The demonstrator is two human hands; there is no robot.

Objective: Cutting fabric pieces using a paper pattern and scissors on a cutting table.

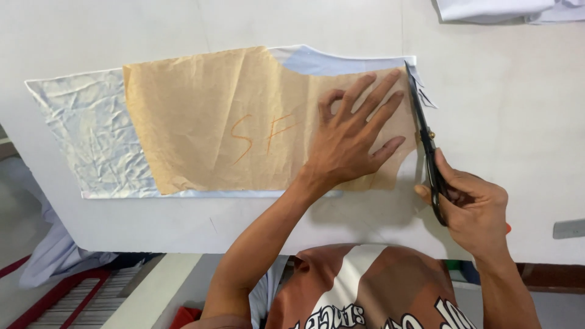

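A brown paper pattern with orange handwriting lies on a crumpled pale blue piece of fabric on a white table. My left hand presses flat on the pattern's right part, fingers spread. My right hand grips the handles of black scissors. Their blades point away from me along the right edge of pattern and fabric, tip at the fabric's far corner.
White folded cloth lies at the table's far right corner. Below the table's near edge on the left are a red rack and pale cloth. A grey object sits at the right edge.
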